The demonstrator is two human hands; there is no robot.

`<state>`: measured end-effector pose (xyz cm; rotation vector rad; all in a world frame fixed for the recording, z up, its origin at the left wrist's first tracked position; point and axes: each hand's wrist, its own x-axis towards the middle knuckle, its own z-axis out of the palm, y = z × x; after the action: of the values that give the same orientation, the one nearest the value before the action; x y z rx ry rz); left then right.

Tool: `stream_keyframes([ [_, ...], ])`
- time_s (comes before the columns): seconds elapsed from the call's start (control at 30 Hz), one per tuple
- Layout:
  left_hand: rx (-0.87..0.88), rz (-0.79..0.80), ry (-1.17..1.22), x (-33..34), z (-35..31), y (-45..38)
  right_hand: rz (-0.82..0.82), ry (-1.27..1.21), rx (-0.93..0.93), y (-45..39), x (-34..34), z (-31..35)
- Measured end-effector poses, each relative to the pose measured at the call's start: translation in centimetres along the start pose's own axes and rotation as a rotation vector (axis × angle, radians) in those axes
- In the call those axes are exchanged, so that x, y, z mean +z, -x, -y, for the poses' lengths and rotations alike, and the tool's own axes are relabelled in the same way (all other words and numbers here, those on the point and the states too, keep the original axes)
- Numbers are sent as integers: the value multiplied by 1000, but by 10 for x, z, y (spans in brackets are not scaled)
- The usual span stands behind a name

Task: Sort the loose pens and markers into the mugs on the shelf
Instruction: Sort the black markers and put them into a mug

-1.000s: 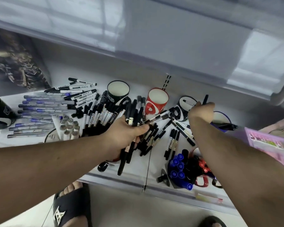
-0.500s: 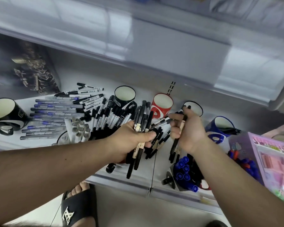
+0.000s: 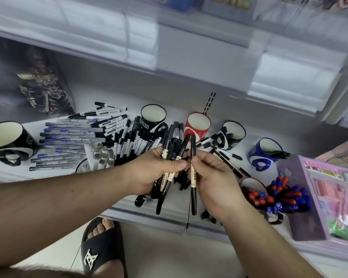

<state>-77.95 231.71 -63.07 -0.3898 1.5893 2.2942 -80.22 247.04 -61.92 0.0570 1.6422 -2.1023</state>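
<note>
A single black pen (image 3: 193,173), its long axis near upright, is pinched by the right hand (image 3: 215,177) just beside the bundle of pens (image 3: 170,157) gripped by the left hand (image 3: 157,171), mugs (image 3: 199,127) beyond on the shelf (image 3: 269,137).

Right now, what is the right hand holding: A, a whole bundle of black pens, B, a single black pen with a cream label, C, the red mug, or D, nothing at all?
B: the right hand pinches a single pen upright between thumb and fingers, while the bundle of black pens sits in the left hand and the red mug stands untouched on the shelf.
</note>
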Motion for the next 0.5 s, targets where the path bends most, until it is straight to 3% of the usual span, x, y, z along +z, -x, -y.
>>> stream_keyframes([
  [0.13, 68, -9, -36, 0, -1, 2, -89, 155, -32, -5, 7, -5],
  [0.33, 87, -10, -152, 3, -7, 9, -108, 141, 18, -10, 21, -2],
  [0.5, 26, -86, -84, -4, -7, 8, -277, 98, 15, -8, 22, 9],
])
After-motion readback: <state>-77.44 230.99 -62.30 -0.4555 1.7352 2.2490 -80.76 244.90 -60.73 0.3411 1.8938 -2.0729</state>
